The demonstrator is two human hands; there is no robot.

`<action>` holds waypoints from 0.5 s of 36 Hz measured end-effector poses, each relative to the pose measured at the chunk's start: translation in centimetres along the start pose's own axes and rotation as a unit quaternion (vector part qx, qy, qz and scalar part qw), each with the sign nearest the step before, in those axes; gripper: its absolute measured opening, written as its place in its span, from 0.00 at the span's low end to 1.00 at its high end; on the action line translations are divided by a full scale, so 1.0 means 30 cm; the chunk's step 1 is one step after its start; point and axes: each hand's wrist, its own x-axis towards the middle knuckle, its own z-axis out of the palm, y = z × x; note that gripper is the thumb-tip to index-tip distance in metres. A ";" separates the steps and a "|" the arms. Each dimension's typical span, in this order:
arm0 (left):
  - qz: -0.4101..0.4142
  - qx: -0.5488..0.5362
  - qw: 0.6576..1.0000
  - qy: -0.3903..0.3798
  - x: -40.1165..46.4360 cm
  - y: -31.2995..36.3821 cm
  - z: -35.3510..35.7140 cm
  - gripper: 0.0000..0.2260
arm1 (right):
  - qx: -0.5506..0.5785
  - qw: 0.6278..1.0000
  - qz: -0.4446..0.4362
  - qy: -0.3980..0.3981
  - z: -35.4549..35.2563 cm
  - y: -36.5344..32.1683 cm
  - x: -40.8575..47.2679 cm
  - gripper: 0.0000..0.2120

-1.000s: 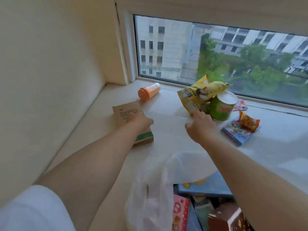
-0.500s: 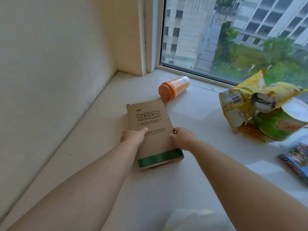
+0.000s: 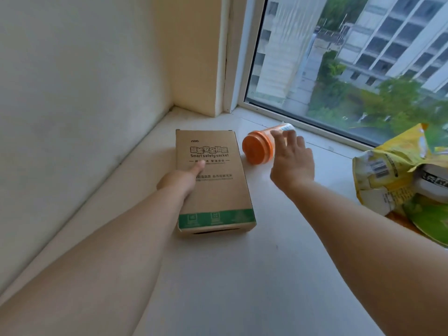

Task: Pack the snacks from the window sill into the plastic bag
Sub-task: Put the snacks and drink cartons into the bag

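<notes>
A brown cardboard box [image 3: 213, 187] with a green band lies flat on the white window sill [image 3: 254, 275]. My left hand [image 3: 180, 179] grips its left edge, thumb on top. An orange bottle [image 3: 260, 147] with an orange cap lies on its side just right of the box, near the window. My right hand [image 3: 292, 162] hovers open over the bottle's body, fingers spread, holding nothing. Yellow snack bags [image 3: 390, 175] and a green cup [image 3: 431, 219] sit at the right edge. The plastic bag is out of view.
A cream wall [image 3: 84, 93] borders the sill on the left and meets the window frame [image 3: 240, 57] in the far corner. The window glass runs along the back of the sill.
My right hand left the box's right edge and moved forward and right over the orange bottle, opening. The view moved closer to the corner; the plastic bag dropped out of view.
</notes>
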 end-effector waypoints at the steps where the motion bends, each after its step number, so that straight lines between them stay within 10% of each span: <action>1: 0.001 0.013 1.000 -0.002 0.013 -0.001 0.002 0.38 | -0.025 1.000 -0.010 -0.015 0.003 0.016 0.034 0.39; 12: 0.040 0.053 0.998 0.017 0.117 0.010 0.024 0.33 | -0.127 0.979 -0.135 -0.083 0.032 0.045 0.263 0.40; 18: 0.009 0.039 0.998 0.041 0.046 0.002 0.027 0.32 | -0.088 0.984 -0.049 -0.148 0.054 0.054 0.173 0.42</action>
